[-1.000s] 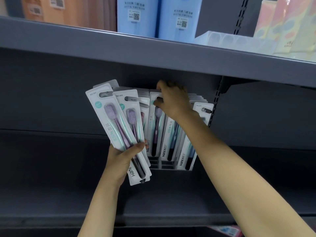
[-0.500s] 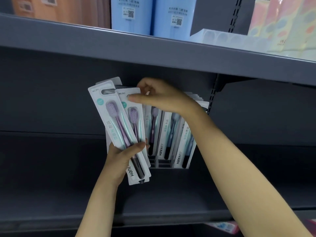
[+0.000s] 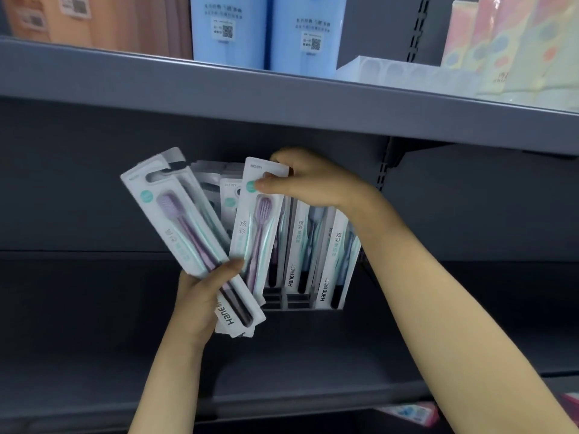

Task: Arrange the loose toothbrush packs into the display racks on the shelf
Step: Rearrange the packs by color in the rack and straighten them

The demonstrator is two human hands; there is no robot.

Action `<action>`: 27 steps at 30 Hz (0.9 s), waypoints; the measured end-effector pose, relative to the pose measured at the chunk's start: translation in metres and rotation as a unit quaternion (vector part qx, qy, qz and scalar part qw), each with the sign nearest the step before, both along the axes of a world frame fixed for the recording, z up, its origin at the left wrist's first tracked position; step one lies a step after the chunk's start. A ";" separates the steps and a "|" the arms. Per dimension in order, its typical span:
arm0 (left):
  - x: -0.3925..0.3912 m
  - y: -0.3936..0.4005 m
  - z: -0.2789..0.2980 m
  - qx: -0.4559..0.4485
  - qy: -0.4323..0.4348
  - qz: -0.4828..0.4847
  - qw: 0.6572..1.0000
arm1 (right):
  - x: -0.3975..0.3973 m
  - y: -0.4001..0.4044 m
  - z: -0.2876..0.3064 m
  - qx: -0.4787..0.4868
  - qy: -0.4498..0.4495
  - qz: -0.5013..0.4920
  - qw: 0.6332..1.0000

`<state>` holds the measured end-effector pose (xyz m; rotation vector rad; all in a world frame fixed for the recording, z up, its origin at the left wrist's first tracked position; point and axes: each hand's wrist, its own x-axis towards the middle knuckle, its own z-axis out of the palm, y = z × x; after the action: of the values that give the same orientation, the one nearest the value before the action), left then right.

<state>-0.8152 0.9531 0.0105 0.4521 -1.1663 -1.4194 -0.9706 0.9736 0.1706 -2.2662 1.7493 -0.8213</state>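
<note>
While the left hand (image 3: 200,296) is clutching a fanned bunch of toothbrush packs (image 3: 185,233) by their lower ends, the right hand (image 3: 313,183) is pinching the top of one purple pack (image 3: 257,233) just before the display rack (image 3: 300,303) on the shelf (image 3: 313,389).

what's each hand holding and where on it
Left hand grips a fan of toothbrush packs near their bottom ends; right hand pinches one pack by its top.

Display rack (image 3: 300,303) mostly hidden behind packs; pink item (image 3: 416,413) at bottom edge blurred, cut off.
</note>
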 end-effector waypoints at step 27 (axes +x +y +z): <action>0.013 -0.014 0.004 -0.009 -0.004 0.034 0.999 | -0.021 -0.006 -0.002 -0.056 0.086 -0.078 0.992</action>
<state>-0.8025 0.9389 0.0146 0.4799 -1.1591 -1.3490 -0.9912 0.9679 0.1686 -2.3578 2.0273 -0.7895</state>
